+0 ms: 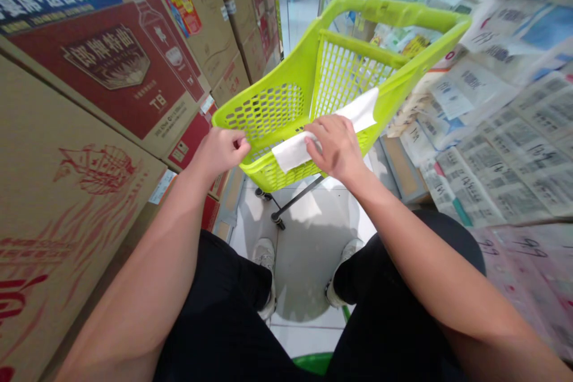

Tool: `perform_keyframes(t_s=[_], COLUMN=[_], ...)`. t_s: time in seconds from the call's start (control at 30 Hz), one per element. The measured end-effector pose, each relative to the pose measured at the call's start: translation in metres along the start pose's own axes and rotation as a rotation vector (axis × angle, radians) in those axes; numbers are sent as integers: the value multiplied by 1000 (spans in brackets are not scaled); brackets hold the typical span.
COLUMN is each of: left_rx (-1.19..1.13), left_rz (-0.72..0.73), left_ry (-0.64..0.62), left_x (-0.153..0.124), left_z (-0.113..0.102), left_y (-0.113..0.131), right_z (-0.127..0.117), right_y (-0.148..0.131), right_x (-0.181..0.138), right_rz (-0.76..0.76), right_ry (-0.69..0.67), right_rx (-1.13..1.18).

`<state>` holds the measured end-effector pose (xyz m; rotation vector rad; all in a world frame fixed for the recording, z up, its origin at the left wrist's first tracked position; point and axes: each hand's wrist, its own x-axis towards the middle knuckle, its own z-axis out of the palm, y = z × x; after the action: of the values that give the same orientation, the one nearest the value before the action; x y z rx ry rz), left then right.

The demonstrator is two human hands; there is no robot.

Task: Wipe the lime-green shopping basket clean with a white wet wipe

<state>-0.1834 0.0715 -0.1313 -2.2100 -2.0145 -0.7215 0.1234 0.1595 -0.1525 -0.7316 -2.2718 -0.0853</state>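
In front of me stands a lime-green plastic shopping cart [277, 104] with latticed sides, its basket tilted in my view. My left hand [226, 152] is closed over the cart's near left corner, gripping the rim. A white cloth [293, 152] lies across the cart's near rim, one end hanging down in front and the other reaching up to the right. My right hand [333, 146] presses on the middle of this cloth, its fingers curled over it and the rim beneath. Part of the cloth is hidden under that hand.
Stacked cardboard cartons [107, 71] form a wall on the left. Plastic-wrapped packs with handwritten prices [492, 161] fill the right side. The cart's wheels [277, 221] stand on the tiled floor [302, 250] near my shoes. Something green [313, 363] shows between my legs.
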Motion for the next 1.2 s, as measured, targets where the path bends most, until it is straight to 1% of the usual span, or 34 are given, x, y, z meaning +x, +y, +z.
perform_keyframes(t_s=[0.1, 0.17, 0.23, 0.27, 0.33, 0.37, 0.43, 0.5, 0.57, 0.67, 0.73, 0.9, 0.97, 1.13, 1.2], left_rx=[13, -2, -38, -26, 122, 208, 288, 290, 244, 149, 100, 75, 79, 82, 39], left_rz=[28, 82, 160, 172, 134, 92, 68, 76, 99, 115, 120, 115, 118, 166, 182], left_ry=[25, -24, -127, -176, -283, -307, -336, -363, -415, -496, -518, -521, -526, -550, -557], left_x=[-1, -6, -11, -14, -18, -19, -17, -13, -9, -6, -6, -10, -10, -8, -7], left_z=[0, 1, 3, 4, 9, 12, 16, 17, 14, 6, 2, -4, -5, -9, -9], left_y=[2, 13, 33, 45, 68, 76, 85, 84, 78, 69, 66, 61, 59, 53, 50], right_z=[-3, 0, 6, 10, 16, 17, 16, 10, 2, -9, -12, -10, -11, -23, -26], right_y=[30, 34, 20, 9, -14, -23, -30, -22, -3, 27, 39, 42, 46, 70, 70], right_x=[4, 3, 0, -3, -8, -10, -12, -11, -8, -4, -3, -4, -3, 1, 2], right_rz=[103, 129, 95, 64, -6, -37, -84, -101, -69, 29, 65, 74, 90, 152, 164], right_ry=[81, 100, 77, 56, 2, -23, -60, -83, -77, -12, 39, 142, 145, 128, 134], right_rx=[-63, -100, -115, -110, -84, -69, -45, -29, -40, -78, -84, -112, -115, -98, -85])
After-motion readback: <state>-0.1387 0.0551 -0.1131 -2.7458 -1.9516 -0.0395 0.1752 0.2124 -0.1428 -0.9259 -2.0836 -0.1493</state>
